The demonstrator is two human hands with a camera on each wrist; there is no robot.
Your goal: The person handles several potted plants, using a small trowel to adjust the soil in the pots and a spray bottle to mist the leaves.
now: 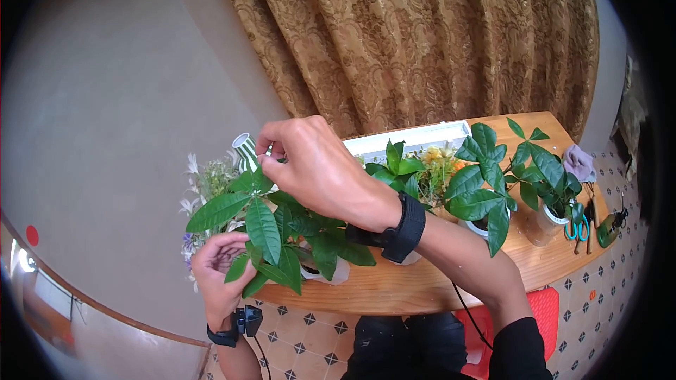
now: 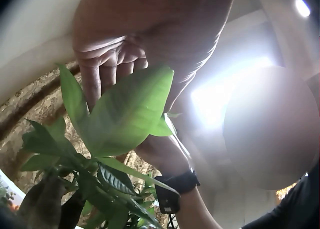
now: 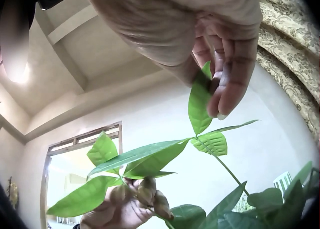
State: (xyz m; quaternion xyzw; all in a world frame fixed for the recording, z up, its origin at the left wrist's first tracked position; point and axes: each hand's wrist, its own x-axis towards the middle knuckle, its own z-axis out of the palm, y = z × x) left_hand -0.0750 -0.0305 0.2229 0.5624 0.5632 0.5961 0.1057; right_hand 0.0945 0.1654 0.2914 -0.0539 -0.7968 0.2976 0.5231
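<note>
My right hand [image 1: 320, 169] reaches over a leafy potted plant [image 1: 264, 229] at the table's left end. In the right wrist view its thumb and fingers pinch a small upright green leaf [image 3: 199, 106] at the top of a thin stalk. My left hand [image 1: 222, 267] is cupped low at the plant's left side. Its thumb and loosely bent fingers stand apart, with leaves between and in front of them. In the left wrist view a broad leaf [image 2: 127, 111] covers those fingertips. The plant's white pot [image 1: 331, 272] is partly hidden under foliage.
More potted plants [image 1: 482, 190] stand along the wooden table [image 1: 380, 299]. White flowers and a green-striped cup [image 1: 244, 151] are behind the left plant. At the right lie scissors [image 1: 579, 229], other tools and a cloth [image 1: 579, 162]. A red stool [image 1: 542, 317] is below.
</note>
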